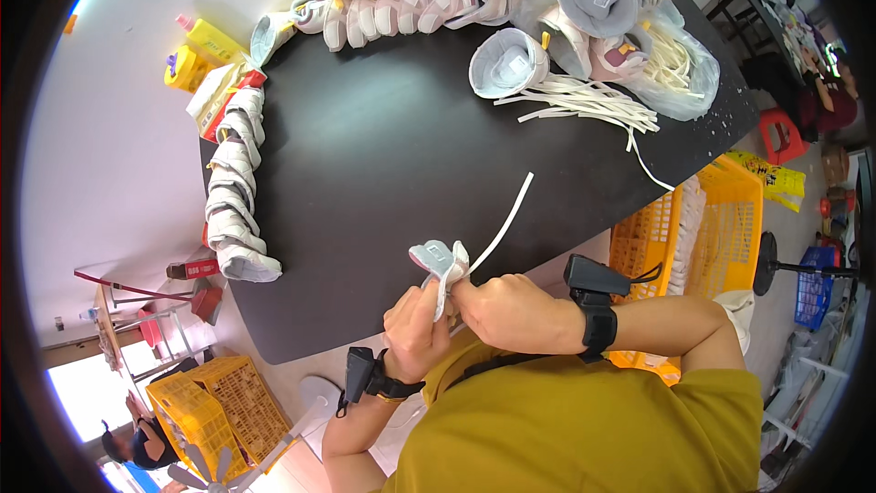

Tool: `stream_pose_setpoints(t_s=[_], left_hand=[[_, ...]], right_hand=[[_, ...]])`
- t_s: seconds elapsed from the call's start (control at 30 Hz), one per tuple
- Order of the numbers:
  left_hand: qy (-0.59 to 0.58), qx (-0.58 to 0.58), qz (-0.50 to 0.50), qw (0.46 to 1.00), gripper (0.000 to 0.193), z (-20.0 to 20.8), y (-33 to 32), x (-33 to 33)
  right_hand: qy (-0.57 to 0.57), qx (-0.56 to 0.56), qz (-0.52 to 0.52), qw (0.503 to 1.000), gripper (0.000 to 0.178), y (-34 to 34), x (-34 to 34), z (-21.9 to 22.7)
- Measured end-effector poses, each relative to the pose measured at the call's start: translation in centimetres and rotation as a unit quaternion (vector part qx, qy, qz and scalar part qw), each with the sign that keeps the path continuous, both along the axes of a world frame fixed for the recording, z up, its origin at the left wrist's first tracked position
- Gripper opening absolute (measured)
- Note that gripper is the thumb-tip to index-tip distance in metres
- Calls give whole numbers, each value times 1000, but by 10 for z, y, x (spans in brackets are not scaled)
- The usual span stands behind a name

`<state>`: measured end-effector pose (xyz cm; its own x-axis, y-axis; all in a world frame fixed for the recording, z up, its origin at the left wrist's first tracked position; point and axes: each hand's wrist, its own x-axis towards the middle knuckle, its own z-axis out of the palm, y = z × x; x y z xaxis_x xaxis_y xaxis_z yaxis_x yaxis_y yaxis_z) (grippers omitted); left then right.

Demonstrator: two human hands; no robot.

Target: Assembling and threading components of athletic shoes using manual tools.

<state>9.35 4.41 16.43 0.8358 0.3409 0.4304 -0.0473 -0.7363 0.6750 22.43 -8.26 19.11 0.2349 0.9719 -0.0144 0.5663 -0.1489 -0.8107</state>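
Note:
Close in front of my body, above the near edge of the dark table, I hold a small pale shoe upper (440, 260) with a grey lining. My left hand (415, 333) is closed around its lower left side. My right hand (518, 312) pinches at its right side, where a narrow white strip (507, 221) sticks out and curves up to the right over the table. The strip's lower end is hidden by my fingers and the upper. Both wrists wear straps with black devices.
Stacked shoe uppers (401, 18) line the far edge; another row (235, 192) runs down the left. White strips (584, 102) lie at the far right beside a plastic bag (698, 82). Yellow bottles (212, 40) stand far left. Yellow crates (735, 219) stand right of the table (365, 155).

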Motion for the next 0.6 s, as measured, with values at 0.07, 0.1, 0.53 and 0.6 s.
stream_pose_setpoints(t_s=[0.07, 0.1, 0.53, 0.6], left_hand=[[-23, 2, 4, 1000, 39, -3, -2, -1], [-34, 3, 8, 999, 39, -6, -2, -2], [-8, 20, 79, 997, 39, 15, 11, 10], [0, -17, 47, 999, 41, 23, 8, 8]], right_hand=[[396, -140, -9, 907, 23, 3, 12, 3], [571, -202, -10, 796, 26, 6, 17, 9], [197, 48, -40, 978, 19, 9, 12, 11], [112, 45, -25, 992, 9, 7, 10, 15]])
